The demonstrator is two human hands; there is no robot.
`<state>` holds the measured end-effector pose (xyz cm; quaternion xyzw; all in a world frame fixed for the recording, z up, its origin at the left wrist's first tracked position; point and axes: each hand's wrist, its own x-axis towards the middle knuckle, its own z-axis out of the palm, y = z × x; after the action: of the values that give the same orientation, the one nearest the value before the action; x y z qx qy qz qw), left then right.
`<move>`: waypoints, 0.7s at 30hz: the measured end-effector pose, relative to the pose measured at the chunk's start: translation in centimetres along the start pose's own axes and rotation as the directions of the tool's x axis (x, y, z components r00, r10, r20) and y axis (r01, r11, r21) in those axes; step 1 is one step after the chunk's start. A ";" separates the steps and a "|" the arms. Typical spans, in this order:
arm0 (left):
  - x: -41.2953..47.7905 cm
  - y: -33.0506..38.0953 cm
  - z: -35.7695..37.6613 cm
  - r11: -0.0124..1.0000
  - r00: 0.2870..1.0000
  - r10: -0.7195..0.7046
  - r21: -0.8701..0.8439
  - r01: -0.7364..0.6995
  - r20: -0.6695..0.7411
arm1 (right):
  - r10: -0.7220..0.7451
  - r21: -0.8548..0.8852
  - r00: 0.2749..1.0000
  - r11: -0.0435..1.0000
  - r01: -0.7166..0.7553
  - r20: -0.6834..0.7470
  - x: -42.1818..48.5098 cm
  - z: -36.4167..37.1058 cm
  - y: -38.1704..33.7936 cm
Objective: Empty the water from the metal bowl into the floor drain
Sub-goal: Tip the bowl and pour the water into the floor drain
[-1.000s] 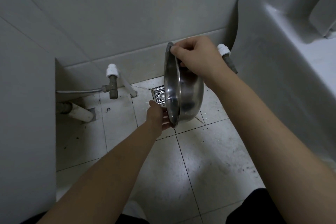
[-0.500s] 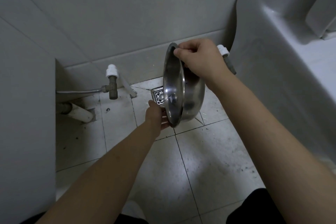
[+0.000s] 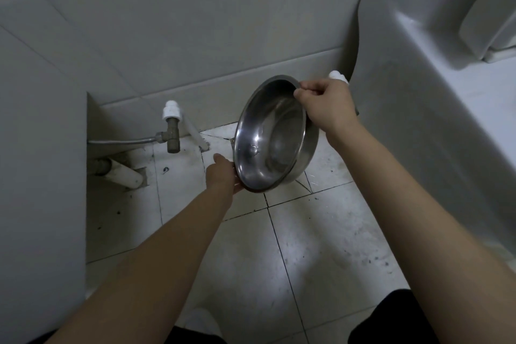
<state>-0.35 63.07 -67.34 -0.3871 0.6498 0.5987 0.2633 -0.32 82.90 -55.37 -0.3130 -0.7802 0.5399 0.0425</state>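
Left arm: bare, enters from the lower left of the frame, extended up toward the centre. Left hand (image 3: 223,176): left of centre, palm turned inward, thumb up, fingers reaching flat under the lower rim of the metal bowl (image 3: 275,145), tips hidden behind it. Right arm: bare, enters from the lower right, angled up and leftward, wrist bent. Right hand (image 3: 326,106): above centre, back to the camera, thumb and curled fingers pinching the bowl's upper rim. Hands apart, right higher than left.
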 end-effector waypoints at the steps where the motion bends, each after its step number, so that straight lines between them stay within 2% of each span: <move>1: 0.1 0.1 -0.2 1.000 1.000 0.004 -0.006 -0.004 -0.013 | 0.006 -0.003 1.000 1.000 -0.006 -0.005 0.1 -0.1 0.4; 4: 1.0 0.0 -0.6 0.999 0.998 0.046 0.030 -0.044 -0.048 | 0.026 -0.014 0.999 1.000 -0.027 -0.031 0.3 -0.3 1.3; 9: 1.8 -0.5 -1.9 0.972 0.964 0.200 0.155 -0.174 -0.174 | 0.067 0.002 0.997 0.998 -0.067 -0.045 0.5 -0.8 2.5; 15: 1.1 0.6 -2.5 0.967 0.944 0.253 0.060 -0.246 -0.213 | 0.116 -0.042 0.992 0.992 -0.117 -0.044 0.4 -1.5 4.2; 21: -0.6 1.4 -2.5 0.942 0.913 0.334 0.043 -0.334 -0.232 | 0.145 -0.123 0.988 0.981 -0.151 -0.058 0.0 -2.1 6.2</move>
<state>-0.90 60.65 -65.70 -0.3386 0.7337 0.5838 0.0785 3.28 86.00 -59.88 -0.3852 -0.7863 0.4830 0.0012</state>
